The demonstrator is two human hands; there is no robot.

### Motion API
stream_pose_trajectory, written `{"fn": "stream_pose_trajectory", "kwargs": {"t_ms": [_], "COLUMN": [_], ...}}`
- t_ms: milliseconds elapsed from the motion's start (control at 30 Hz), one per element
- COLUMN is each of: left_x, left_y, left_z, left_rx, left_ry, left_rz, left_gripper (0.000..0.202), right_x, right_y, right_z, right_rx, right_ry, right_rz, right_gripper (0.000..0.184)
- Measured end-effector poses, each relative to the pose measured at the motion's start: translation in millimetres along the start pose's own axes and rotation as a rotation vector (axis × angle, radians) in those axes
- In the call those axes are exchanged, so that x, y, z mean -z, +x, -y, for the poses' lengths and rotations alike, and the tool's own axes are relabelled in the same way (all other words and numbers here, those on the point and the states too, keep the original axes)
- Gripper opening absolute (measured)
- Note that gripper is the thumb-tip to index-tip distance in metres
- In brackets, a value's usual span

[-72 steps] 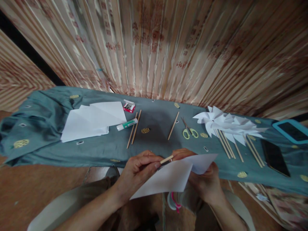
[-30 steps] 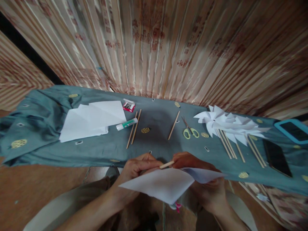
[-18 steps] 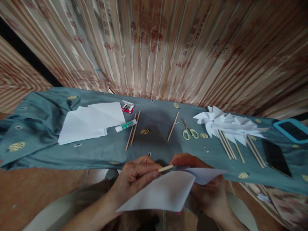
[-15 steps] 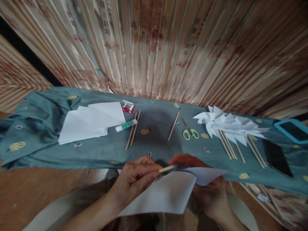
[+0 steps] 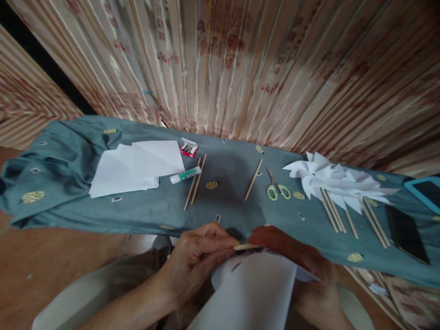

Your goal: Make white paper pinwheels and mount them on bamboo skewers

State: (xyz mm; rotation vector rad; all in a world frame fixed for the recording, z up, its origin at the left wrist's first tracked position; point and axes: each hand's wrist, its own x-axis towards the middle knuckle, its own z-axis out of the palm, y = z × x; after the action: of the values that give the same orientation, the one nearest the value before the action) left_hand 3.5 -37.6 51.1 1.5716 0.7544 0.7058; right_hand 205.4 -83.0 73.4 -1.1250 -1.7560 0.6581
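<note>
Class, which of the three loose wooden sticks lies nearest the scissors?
The lone stick left of the scissors; the other two lie paired by the glue tube.

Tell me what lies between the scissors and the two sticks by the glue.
In the head view, one wooden stick lies there on the patterned cloth, closer to the scissors.

White paper (image 5: pixel 254 288), pale tan stick (image 5: pixel 244 247), yellow-patterned grey-green cloth (image 5: pixel 230 201)
</note>
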Motion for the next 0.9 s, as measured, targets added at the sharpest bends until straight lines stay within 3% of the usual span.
{"fn": "stream_pose_trajectory", "kwargs": {"t_ms": [167, 567, 733, 900], "left_x": [-0.2, 1.6, -0.7, -2.9], "left_y": [-1, -2, -4, -5], "left_z": [1, 6, 7, 8], "left_rx": [0.003, -0.137, -0.182, -0.168], "left_ry": [-0.013, -0.007, -0.017, -0.018], "left_rz": [0.003, 0.005, -0.047, -0.053], "left_gripper": [0.027, 0.024, 0.022, 0.022], "right_x": [1, -1, -7, -12], "right_y": [-2, -4, -9, -10], "right_z": [-1, 0, -6, -8], "right_rx": [-0.007, 0.081, 0.101, 0.105], "right_ry": [0.050, -0.021, -0.007, 0.010], "right_rz": [0.002, 0.044, -0.063, -0.069], "right_gripper": [0.029, 0.028, 0.030, 0.030]}}
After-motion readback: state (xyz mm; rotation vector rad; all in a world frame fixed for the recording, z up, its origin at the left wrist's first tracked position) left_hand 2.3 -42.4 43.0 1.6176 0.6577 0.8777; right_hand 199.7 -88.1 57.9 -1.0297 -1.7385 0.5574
